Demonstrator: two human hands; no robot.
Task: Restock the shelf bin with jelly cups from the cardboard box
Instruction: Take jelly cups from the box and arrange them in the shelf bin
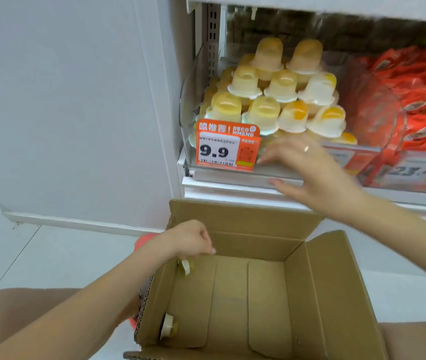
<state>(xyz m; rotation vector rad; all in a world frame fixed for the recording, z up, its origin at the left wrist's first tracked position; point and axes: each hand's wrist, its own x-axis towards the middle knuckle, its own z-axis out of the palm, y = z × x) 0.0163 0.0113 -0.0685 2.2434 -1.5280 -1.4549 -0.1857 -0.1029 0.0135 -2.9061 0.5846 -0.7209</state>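
Observation:
An open cardboard box (318, 287) stands below the shelf, nearly bare inside. One jelly cup (169, 326) lies against its left wall near the front. My left hand (191, 240) reaches over the box's left wall, fingers closed on another jelly cup (185, 266) that hangs beneath it. The clear shelf bin (188, 100) holds a tall pile of jelly cups (274, 89), stacked upside down. My right hand (308, 172) hovers in front of the bin's lower edge, fingers spread and holding nothing, a ring on one finger.
An orange price tag (228, 145) reading 9.9 hangs on the bin's front. To the right, a second clear bin holds red snack packets (419, 100). A white wall and tiled floor lie at left. Something red (144, 240) shows behind the box's left wall.

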